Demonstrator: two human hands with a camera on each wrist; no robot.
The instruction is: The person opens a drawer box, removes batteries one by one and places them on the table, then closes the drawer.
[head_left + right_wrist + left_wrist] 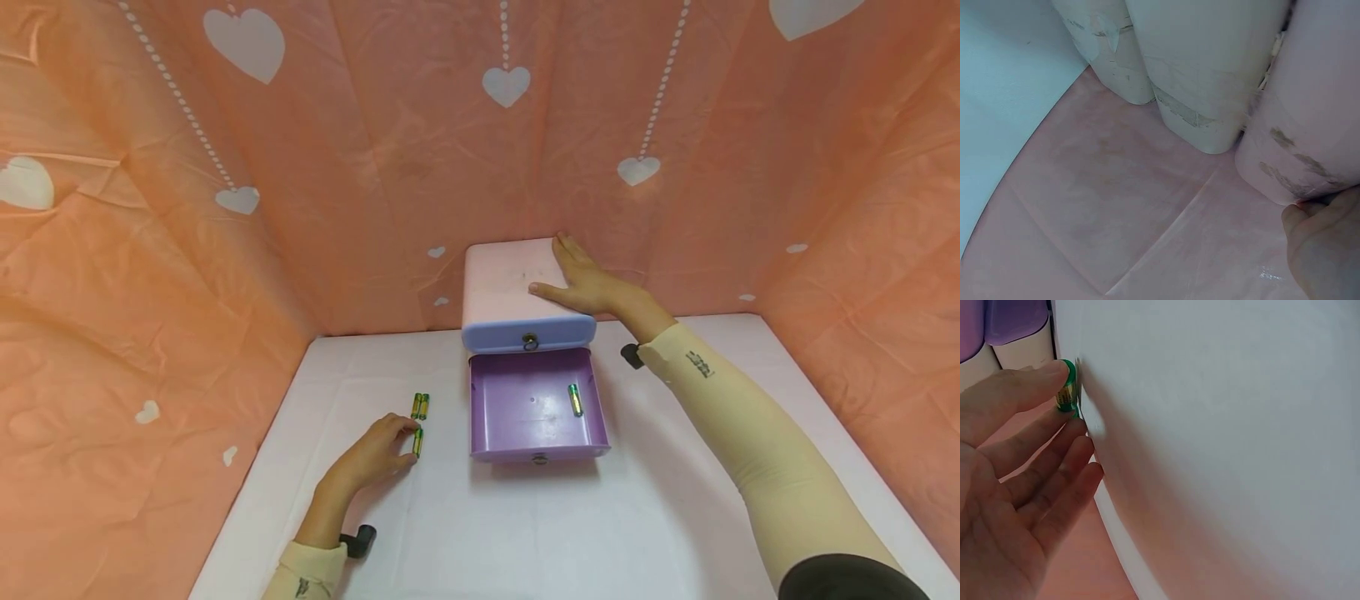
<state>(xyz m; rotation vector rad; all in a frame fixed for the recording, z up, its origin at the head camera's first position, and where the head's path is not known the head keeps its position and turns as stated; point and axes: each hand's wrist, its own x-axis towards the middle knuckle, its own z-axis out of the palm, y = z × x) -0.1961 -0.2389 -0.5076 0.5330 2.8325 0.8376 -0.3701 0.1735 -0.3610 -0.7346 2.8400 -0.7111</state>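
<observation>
Sleeve [780, 450]; white table [637, 517]; orange drapes [412, 167]

Head view high, forward-down; left wrist close, both showing battery [417, 443]; right wrist beside cabinet [502, 279].

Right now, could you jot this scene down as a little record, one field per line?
Left hand: pinches a green battery between thumb and finger
Right hand: rests on the pink top of the cabinet
Open drawer: purple, with one battery inside
Loose pair: two batteries side by side on the white table
Backdrop: orange-pink cloth with white hearts
</observation>
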